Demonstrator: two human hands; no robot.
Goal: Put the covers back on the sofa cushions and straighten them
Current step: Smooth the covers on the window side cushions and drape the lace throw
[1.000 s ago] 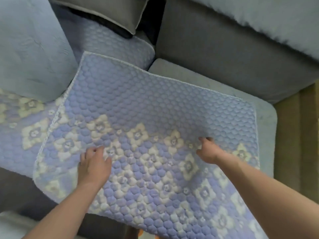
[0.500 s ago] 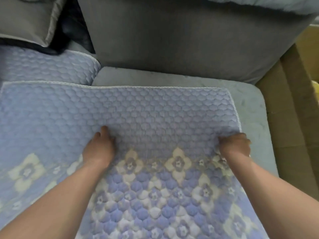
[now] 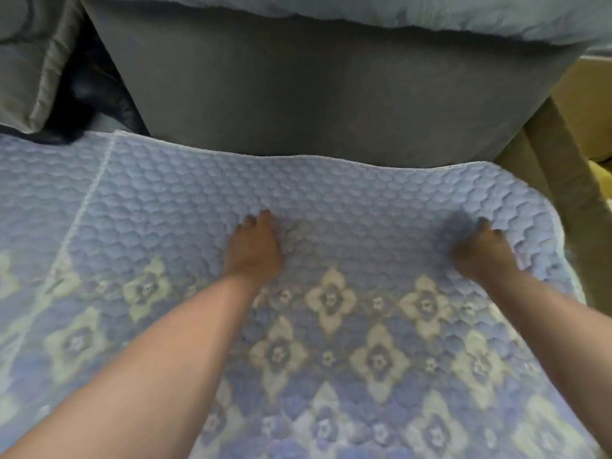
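Left hand (image 3: 253, 250) and right hand (image 3: 482, 251) press on the quilted cover (image 3: 331, 200); fingers blurred, grip unclear; sofa backrest (image 3: 314, 94) beyond them.

cover (image 3: 347, 200): lies on the seat, far edge against the backrest (image 3: 298, 94)
second cover (image 3: 43, 193): left of it, edges touching
hands: left hand (image 3: 253, 251) mid-cover, right hand (image 3: 482, 251) near its right edge
pillow (image 3: 29, 61): far left, behind second cover

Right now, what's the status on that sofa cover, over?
Left hand and right hand both on the quilted cover, fingers curled into it. Cover's far edge reaches the sofa backrest. Nothing in the way.
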